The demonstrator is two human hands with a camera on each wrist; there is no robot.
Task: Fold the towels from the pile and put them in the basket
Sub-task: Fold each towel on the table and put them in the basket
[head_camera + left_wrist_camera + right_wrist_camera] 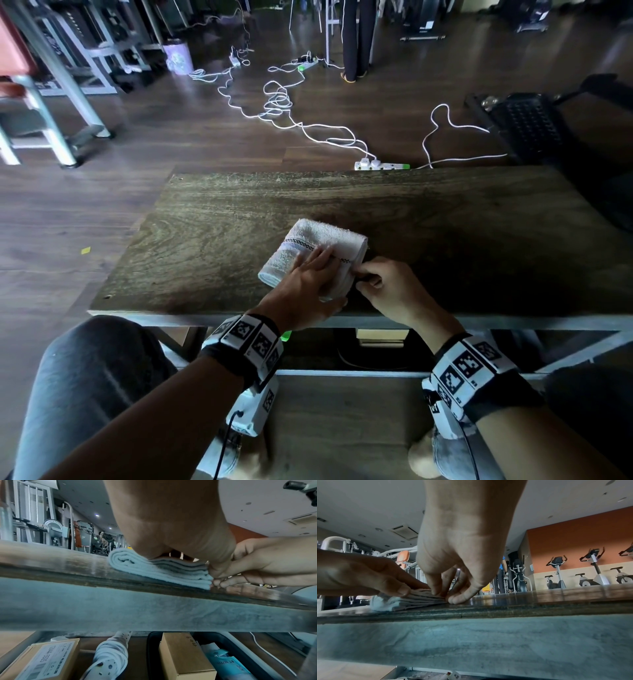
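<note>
A white towel [322, 236] with a dark stitched band lies folded into a thick stack on the wooden table [222, 219]. My left hand [310, 274] presses flat on top of it, fingers straight. My right hand [371, 282] pinches the towel's right edge with curled fingers. The left wrist view shows the towel's layers [137, 563] under my left palm [171, 527], with the right hand's fingertips [221, 584] at the stack's corner. In the right wrist view the fingers [440, 592] nip the layered edge [419, 599]. A black perforated basket [527, 126] stands on the floor at the far right. No towel pile is in view.
A white power strip [382, 166] and loose cables [277, 102] lie on the floor beyond the table's far edge. Under the table sit cardboard boxes [185, 655] and a coiled extension lead [109, 655]. The towel lies close to the near table edge [205, 313].
</note>
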